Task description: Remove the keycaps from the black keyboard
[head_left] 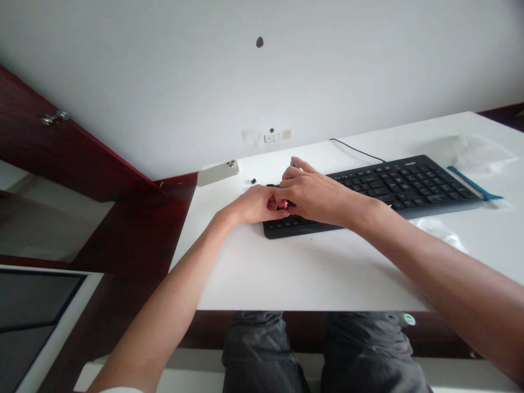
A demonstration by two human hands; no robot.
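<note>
Keyboard [403,185] lies on the counter [311,278]; left hand [257,204] and right hand [315,195] meet, curled, over its left end, any grip impossible to tell. Light, steady pressure suits, keeping the small black piece [254,181] clear.

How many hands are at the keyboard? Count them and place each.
2: the left hand at the left end of the keyboard, the right hand just right of it, over the same end.
</note>
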